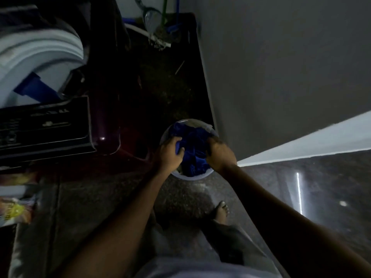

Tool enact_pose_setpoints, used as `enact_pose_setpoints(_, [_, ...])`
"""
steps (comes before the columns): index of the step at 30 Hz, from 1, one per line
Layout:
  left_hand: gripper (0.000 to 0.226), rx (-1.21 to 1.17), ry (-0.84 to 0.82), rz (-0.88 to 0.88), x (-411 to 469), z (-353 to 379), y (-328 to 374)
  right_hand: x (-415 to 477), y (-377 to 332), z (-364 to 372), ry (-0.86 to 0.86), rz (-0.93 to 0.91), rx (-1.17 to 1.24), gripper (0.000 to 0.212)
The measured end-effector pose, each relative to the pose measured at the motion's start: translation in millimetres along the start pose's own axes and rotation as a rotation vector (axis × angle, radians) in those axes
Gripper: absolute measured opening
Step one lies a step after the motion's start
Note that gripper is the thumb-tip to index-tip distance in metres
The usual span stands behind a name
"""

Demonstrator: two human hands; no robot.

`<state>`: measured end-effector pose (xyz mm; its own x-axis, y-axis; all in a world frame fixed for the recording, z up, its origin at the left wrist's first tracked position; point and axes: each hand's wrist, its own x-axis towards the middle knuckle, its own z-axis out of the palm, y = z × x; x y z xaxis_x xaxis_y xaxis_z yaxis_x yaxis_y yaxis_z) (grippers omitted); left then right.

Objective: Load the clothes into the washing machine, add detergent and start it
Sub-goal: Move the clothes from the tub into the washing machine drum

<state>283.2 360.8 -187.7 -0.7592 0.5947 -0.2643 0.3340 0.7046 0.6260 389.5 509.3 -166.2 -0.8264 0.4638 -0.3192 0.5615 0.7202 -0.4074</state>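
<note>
Looking down through the head camera, I see a round pale plastic bucket [200, 176] standing on the dark speckled floor [112, 199], close against the foot of the grey wall [281, 67]. It is filled with crumpled deep-blue clothes [192, 145], which heap up to its rim. My left hand [169, 152] has its grip closed on a fold of the blue cloth at the bucket's left side, fingers curled into the fabric; my right hand [219, 152] grasps the same heap from the right, its fingertips buried in the cloth. To the left stands the dark maroon top-loading washing machine [104, 121], its black control panel [44, 125] facing me. Its white tub opening [38, 57] shows a blue piece [35, 89] lying inside, though I cannot tell what it is. A bright yellow printed packet [15, 211] lies at the lower left edge, blurred. One bare foot [220, 210] rests on the floor just behind the bucket.
</note>
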Motion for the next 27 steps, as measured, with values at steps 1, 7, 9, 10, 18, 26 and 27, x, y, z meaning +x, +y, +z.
enact_pose_setpoints(1, [0.037,-0.004,0.005,-0.025,8.7,18.4,-14.5,9.1,9.2,17.0,-0.009,-0.020,-0.021,0.027])
enact_pose_setpoints(7, [0.066,0.060,0.013,-0.143,76.1,117.5,-96.5,47.5,54.7,132.5,0.072,-0.083,-0.026,0.027])
enact_pose_setpoints(9, [0.080,0.085,0.014,-0.191,94.7,143.6,-117.1,58.8,70.9,165.9,0.121,-0.095,-0.019,0.022])
enact_pose_setpoints(10, [0.084,0.077,0.001,-0.222,102.4,154.7,-126.1,63.6,78.4,179.7,0.146,-0.098,-0.012,0.021])
enact_pose_setpoints(18, [0.021,-0.109,0.042,-0.224,121.3,169.4,-131.7,73.3,115.8,209.4,0.211,0.051,0.107,0.030])
enact_pose_setpoints(26, [0.020,-0.277,0.106,-0.009,76.9,63.5,-12.7,29.1,82.8,135.9,0.252,0.134,0.241,0.046])
enact_pose_setpoints(27, [0.019,-0.300,0.111,0.006,70.6,48.5,2.1,24.3,73.0,121.0,0.270,0.128,0.248,0.053])
